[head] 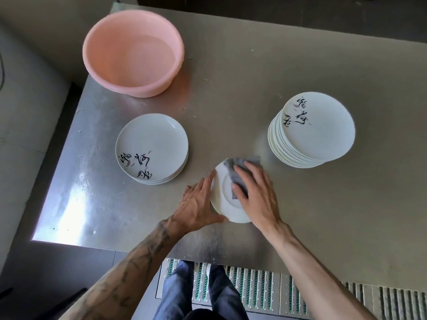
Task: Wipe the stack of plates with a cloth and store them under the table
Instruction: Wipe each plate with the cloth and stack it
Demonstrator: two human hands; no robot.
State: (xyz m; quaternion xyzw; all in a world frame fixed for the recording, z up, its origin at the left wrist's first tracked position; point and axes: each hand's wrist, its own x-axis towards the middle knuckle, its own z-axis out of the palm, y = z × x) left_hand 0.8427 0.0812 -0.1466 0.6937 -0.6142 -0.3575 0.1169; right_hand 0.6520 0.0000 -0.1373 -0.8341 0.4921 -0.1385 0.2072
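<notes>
A white plate lies upside down on the steel table near the front edge. My left hand holds its left rim, thumb at the near edge and fingers along the side. My right hand presses a grey cloth flat onto the plate's underside. A tall stack of white plates with black calligraphy stands to the right. A short stack of the same plates sits to the left.
A pink plastic basin with water stands at the table's back left. The steel table ends close to my legs at the front and at a left edge beside the short stack. A metal floor grate lies below.
</notes>
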